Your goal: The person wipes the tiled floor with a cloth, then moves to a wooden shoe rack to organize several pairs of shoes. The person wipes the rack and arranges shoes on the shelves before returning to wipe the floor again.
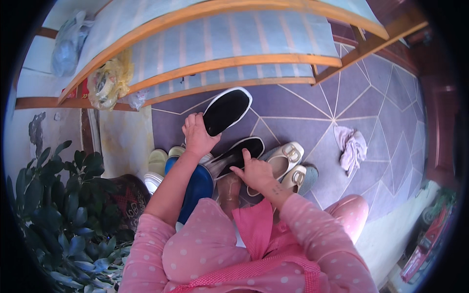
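Note:
My left hand grips the near end of a flat slip-on shoe with a black inside and a white rim, lifted above the floor. A matching shoe lies lower, pointing to the upper right. My right hand is over its side, thumb and index finger apart against the black inside; its other fingers are hidden. Close by on the right stand beige flats with metal buckles, overlapping grey footwear. A smooth blue object is partly behind my left forearm.
Ahead runs a wooden rack with striped blue-grey covering, plastic bags hanging at its left. Pale green footwear and a leafy plant are at left. A crumpled cloth lies on the patterned floor. A door borders the right.

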A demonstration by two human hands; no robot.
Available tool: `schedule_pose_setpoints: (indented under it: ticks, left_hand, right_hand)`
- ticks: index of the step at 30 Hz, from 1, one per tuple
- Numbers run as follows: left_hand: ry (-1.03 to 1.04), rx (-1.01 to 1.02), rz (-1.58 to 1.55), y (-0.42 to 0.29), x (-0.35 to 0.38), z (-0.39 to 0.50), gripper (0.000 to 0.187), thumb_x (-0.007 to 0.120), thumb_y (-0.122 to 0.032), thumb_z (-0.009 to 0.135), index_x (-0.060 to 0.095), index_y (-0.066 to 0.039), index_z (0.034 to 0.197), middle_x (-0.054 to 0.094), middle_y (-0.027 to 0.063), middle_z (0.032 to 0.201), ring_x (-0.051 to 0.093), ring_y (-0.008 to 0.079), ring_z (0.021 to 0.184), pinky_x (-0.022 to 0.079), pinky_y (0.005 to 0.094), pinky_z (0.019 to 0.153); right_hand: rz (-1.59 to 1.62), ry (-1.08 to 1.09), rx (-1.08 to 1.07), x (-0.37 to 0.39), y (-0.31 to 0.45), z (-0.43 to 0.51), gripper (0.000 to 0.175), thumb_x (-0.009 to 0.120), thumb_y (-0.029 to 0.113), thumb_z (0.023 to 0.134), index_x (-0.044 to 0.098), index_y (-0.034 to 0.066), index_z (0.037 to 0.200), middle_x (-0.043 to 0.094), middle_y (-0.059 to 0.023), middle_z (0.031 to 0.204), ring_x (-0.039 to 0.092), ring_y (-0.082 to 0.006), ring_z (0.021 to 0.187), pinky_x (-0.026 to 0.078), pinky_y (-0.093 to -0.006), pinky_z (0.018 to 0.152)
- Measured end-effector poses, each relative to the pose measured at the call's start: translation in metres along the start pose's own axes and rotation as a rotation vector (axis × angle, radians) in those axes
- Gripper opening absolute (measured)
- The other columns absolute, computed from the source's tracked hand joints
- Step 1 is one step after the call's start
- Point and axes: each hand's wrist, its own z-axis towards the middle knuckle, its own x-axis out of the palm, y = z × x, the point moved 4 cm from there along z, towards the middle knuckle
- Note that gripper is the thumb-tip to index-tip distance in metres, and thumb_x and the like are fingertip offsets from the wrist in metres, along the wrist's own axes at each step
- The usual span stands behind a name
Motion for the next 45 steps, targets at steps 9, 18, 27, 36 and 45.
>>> schedule_pose_setpoints:
  ticks: [9, 18, 27, 36, 45]
  left_hand:
    - [0.107, -0.086, -0.869, 0.006, -0.069, -0.047, 0.067, 0.078, -0.010, 0.071, 0.046, 0.002, 0.129, 0.055, 0.0127, 0.122, 0.053, 0.0219, 0.111, 0.041, 0.0342, 0.097]
    - [-0.007, -0.217, -0.956, -0.011, -0.130, 0.016, 0.104, 0.081, -0.016, 0.071, 0.011, 0.004, 0.145, 0.032, 0.0204, 0.144, 0.036, 0.0241, 0.131, 0.030, 0.0328, 0.107]
    - [0.064, -0.078, -0.979, -0.050, -0.135, 0.101, 0.110, 0.080, -0.007, 0.069, 0.003, 0.008, 0.146, 0.032, 0.0271, 0.143, 0.038, 0.0310, 0.131, 0.032, 0.0367, 0.108]
    - [0.361, -0.185, -1.022, -0.092, -0.107, 0.162, 0.058, 0.078, -0.016, 0.073, 0.050, 0.010, 0.117, 0.060, 0.0234, 0.113, 0.062, 0.0295, 0.102, 0.050, 0.0409, 0.088]
    - [-0.078, 0.054, -0.905, -0.040, -0.138, 0.102, 0.047, 0.066, -0.021, 0.085, 0.054, -0.002, 0.126, 0.059, 0.0169, 0.117, 0.058, 0.0239, 0.100, 0.047, 0.0366, 0.086]
  right_hand:
    - [0.547, -0.438, -0.219, 0.023, -0.007, 0.014, 0.023, 0.055, 0.004, 0.075, 0.049, 0.0038, 0.097, 0.061, -0.0206, 0.087, 0.061, -0.0419, 0.081, 0.048, -0.0479, 0.070]
    - [0.355, -0.939, -0.626, -0.177, 0.036, 0.002, 0.039, 0.046, -0.005, 0.074, 0.046, 0.0018, 0.112, 0.059, -0.0232, 0.098, 0.061, -0.0420, 0.088, 0.049, -0.0444, 0.078]
    - [0.321, -0.897, -0.493, -0.274, 0.023, 0.088, 0.053, 0.050, 0.004, 0.081, 0.033, 0.0032, 0.131, 0.060, -0.0273, 0.106, 0.060, -0.0438, 0.095, 0.048, -0.0461, 0.084]
    - [0.707, -0.654, -0.325, -0.319, -0.024, 0.178, 0.044, 0.057, 0.018, 0.090, 0.047, 0.0086, 0.131, 0.061, -0.0114, 0.111, 0.059, -0.0172, 0.093, 0.049, -0.0308, 0.078]
    - [0.598, -0.814, -0.480, -0.278, -0.001, 0.121, 0.056, 0.060, 0.030, 0.092, 0.040, 0.0070, 0.139, 0.042, -0.0186, 0.139, 0.048, -0.0244, 0.122, 0.045, -0.0339, 0.094]
